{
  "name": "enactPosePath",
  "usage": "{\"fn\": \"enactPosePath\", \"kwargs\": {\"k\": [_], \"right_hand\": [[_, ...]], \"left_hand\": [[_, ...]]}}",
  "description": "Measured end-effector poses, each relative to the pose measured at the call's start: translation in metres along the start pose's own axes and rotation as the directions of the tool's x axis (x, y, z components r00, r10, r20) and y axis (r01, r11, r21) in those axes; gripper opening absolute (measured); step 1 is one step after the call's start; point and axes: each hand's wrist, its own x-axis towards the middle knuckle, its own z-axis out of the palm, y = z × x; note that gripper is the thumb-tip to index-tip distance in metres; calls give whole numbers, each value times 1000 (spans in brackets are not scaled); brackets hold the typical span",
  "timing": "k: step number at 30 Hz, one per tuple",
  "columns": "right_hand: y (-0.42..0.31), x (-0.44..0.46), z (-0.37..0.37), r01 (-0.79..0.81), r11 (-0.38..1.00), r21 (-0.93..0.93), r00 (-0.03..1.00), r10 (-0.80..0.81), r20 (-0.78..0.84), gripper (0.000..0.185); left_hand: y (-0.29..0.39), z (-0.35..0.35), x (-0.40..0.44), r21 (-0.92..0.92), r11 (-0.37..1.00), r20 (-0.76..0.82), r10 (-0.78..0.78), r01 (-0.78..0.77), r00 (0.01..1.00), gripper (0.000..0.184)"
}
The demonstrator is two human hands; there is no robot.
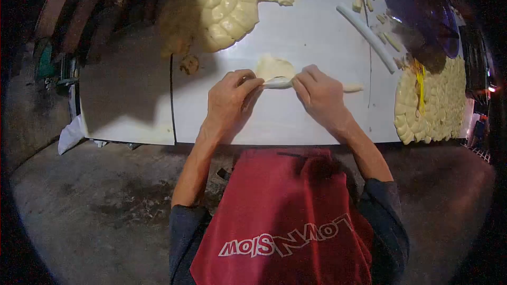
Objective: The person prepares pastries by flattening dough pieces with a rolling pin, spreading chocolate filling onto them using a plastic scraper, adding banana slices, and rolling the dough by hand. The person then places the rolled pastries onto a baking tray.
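White table (pixel 285 121) spans the work area; large segmented dough mass (pixel 232 8) lies at far left; second dough mass (pixel 430 108) lies at right; left hand (pixel 231 97) and right hand (pixel 323 95), fingers curled, pinch opposite ends of the near edge of dough sheet (pixel 274 67), flat on the table between them; pale rod (pixel 367 37) lies diagonally beyond the right hand; tapered pale piece (pixel 354 88) projects beside that hand.

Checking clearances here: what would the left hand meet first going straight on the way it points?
Probably the small dough sheet, which the left hand seems to be touching; exact depth is unclear.
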Motion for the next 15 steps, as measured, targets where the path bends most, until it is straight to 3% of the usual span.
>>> {"fn": "enactPosePath", "kwargs": {"k": [4, 5, 8, 9, 12, 13, 15], "right_hand": [[-3, 3, 1, -84, 996, -7, 993, 83, -83, 11], [-3, 5, -5, -89, 995, -38, 996, 89, 14, 11], [6, 5, -7, 2, 1000, 21, 1000, -2, 30, 14], [6, 4, -12, -60, 997, 42, 994, 55, 97, 28], [3, 20, -20, 143, 989, -30, 988, -141, 60, 45], [2, 24, -24, 115, 993, 36, 967, -120, 226, 60], [12, 23, -11, 218, 972, -86, 954, -193, 231, 60]], "left_hand": [[-4, 2, -1, 10, 1000, -39, -5, 5, 999, 22], [-6, 3, 0, 13, 1000, -58, 2, -1, 998, 22], [-3, -1, 3, 43, 997, -71, 61, -58, 996, 23], [-10, 3, -1, 33, 999, 31, 1, -2, 1000, 31], [-11, 6, 8, 166, 968, 48, 184, -189, 982, 49], [-10, 4, 13, 146, 974, 212, 143, -176, 967, 67], [-12, 11, 17, 275, 939, 248, 137, -205, 959, 69]]}}
